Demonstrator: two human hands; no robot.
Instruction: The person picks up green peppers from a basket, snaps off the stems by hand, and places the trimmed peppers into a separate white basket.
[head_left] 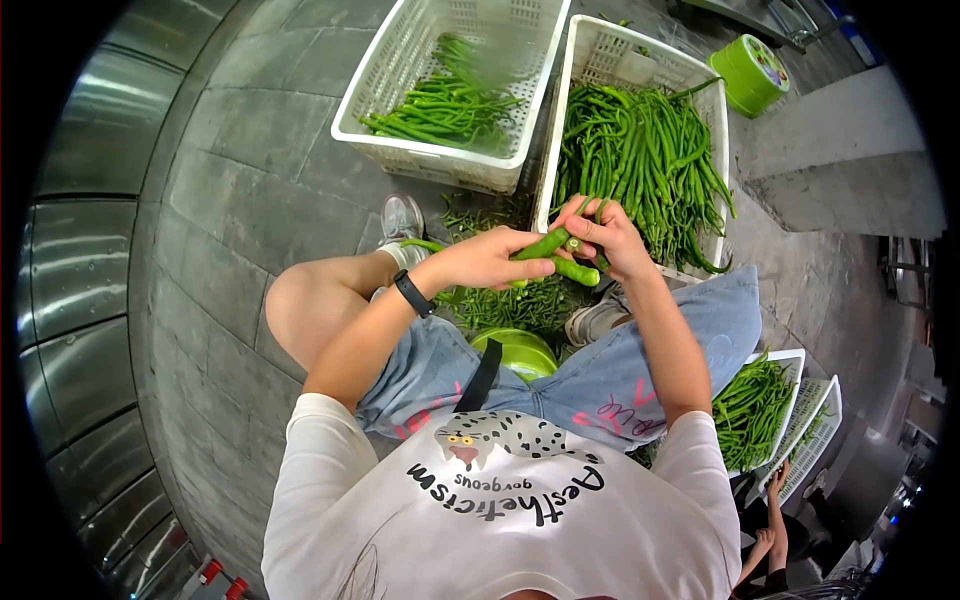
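Note:
My left hand (488,258) is closed around several long green chili peppers (543,246), their thick ends pointing right. One thin pepper tip sticks out to the left by the wrist with the black band. My right hand (612,238) pinches at the stem end of a green chili pepper, close against the left hand. A thin green piece curls by its fingers. Just beyond the hands stands a white plastic crate (592,55) heaped with green chili peppers (640,150). A second white crate (425,148), to its left, holds a smaller pile of peppers (440,112).
Cut green stems (515,310) litter the floor between my feet. A green stool (520,352) is between my legs. A green bucket (750,76) stands at the upper right. At lower right, another person's arms (776,520) reach toward more white crates (812,432).

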